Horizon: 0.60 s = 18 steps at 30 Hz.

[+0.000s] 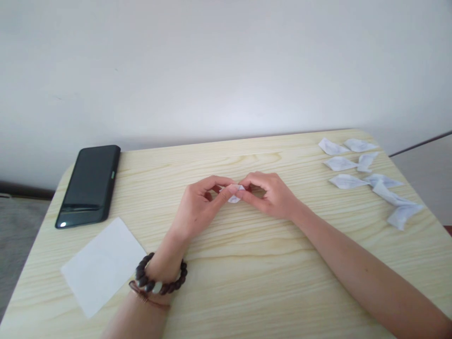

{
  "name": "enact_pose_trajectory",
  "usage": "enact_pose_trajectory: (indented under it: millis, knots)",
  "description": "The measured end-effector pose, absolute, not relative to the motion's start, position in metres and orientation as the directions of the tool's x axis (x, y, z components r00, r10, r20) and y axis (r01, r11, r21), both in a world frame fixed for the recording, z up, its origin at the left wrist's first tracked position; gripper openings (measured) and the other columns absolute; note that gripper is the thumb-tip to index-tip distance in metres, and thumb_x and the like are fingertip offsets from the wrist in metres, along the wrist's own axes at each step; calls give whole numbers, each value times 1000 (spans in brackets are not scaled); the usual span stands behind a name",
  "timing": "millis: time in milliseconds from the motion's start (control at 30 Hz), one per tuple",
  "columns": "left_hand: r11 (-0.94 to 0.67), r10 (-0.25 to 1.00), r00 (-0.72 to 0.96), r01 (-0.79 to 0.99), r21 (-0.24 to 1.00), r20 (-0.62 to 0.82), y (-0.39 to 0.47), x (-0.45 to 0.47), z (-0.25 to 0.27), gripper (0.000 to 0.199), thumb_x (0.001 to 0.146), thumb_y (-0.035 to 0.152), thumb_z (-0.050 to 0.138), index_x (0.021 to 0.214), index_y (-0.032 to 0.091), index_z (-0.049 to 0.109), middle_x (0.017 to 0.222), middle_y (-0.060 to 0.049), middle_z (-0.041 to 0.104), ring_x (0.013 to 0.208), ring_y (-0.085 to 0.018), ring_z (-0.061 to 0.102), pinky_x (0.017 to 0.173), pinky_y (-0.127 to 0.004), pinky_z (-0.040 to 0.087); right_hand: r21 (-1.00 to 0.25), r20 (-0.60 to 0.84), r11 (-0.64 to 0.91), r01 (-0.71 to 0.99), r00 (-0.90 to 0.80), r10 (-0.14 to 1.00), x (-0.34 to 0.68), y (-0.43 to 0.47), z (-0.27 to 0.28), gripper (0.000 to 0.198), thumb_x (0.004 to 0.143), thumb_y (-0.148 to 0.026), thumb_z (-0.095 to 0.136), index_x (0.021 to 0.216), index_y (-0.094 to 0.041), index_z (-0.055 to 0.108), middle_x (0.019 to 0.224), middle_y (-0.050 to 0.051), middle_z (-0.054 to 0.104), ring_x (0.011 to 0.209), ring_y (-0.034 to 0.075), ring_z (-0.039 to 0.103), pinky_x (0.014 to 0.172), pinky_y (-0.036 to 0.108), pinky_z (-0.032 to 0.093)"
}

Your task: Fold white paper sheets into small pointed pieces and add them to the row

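1. Paper piece [234, 199], small, white and creased, is sitting between the fingertips over the pale wood-grain table [247, 282], partly showing below the thumbs.
2. Left hand [201, 207] and right hand [273, 195] are clamping it between thumbs and fingers; shaping appears unfinished.
3. Several twisted white paper pieces [339, 163] are lying at right, apparently finished.
4. Flat white paper sheet [106, 268] is lying at left, seemingly unworked.

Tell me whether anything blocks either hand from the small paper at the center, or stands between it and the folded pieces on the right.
Nothing visible separates the left hand or right hand from the small paper: both hold it. Toward the folded pieces, only the right hand itself stands in between.
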State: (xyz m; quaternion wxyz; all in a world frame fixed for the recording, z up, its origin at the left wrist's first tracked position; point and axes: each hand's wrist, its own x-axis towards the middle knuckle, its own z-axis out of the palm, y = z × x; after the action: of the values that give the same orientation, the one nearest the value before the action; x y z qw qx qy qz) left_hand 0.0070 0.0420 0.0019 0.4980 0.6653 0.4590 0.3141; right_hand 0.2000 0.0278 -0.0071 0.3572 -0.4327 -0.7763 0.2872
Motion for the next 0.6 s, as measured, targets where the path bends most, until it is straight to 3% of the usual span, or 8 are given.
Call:
enact_pose_trajectory:
  millis: [133,333,500,600]
  knots:
    - [-86,916,394,375,923,-75,42,8,6,36,76,43,71,101,18,67,67,3,63,50,-8,44,47,-20,35,-812,257,378,445,-309,916,203,28,-5,20,89,-29,58,75,-15,62,64,-2,59,57,7,50,51,17,36]
    - [-48,889,438,379,924,-134,43,8,9,21,77,37,69,84,17,69,61,4,59,50,-7,44,47,-19,34,-756,321,470,456,-368,873,201,26,-3,21,91,-24,54,74,-14,62,62,-2,57,54,5,47,47,16,32]
    - [32,895,407,344,938,-180,44,9,6,25,71,37,73,68,15,63,56,4,54,51,-7,41,44,-18,29,-683,411,557,473,-382,828,200,26,-4,19,91,-21,54,76,-14,64,62,-3,57,53,5,45,51,18,33]
    - [53,889,411,342,938,-200,45,8,4,27,70,40,73,70,15,64,53,5,50,48,-7,39,42,-18,26,-705,389,524,478,-357,849,200,26,-6,21,91,-24,55,73,-15,61,59,-4,53,50,5,42,50,18,32]
